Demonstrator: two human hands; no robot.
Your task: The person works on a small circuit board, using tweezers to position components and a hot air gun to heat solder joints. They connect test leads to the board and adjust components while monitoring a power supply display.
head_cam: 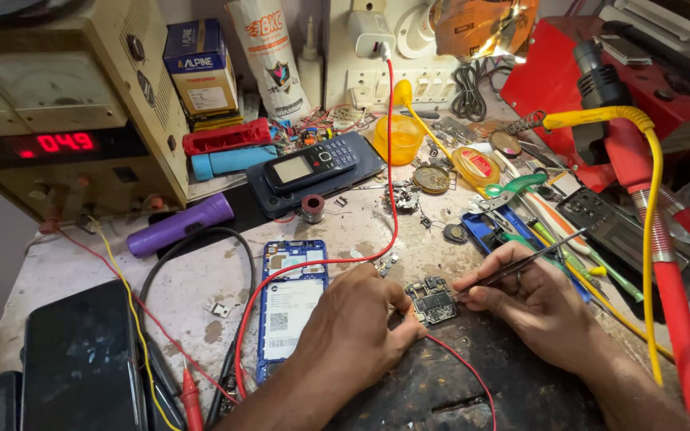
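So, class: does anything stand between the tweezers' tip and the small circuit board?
Nothing visible does. The right hand holds the tweezers with the tip at the circuit board, which the left hand steadies.

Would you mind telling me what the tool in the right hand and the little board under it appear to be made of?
The tweezers look like thin dark metal, slim and tapering to a fine tip. The circuit board looks like rigid dark laminate studded with small grey, metallic-looking parts. The right hand pinches the tweezers; the left hand rests beside the board.

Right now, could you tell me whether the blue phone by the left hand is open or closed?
Open: the blue phone lies with its back cover off, insides exposed.
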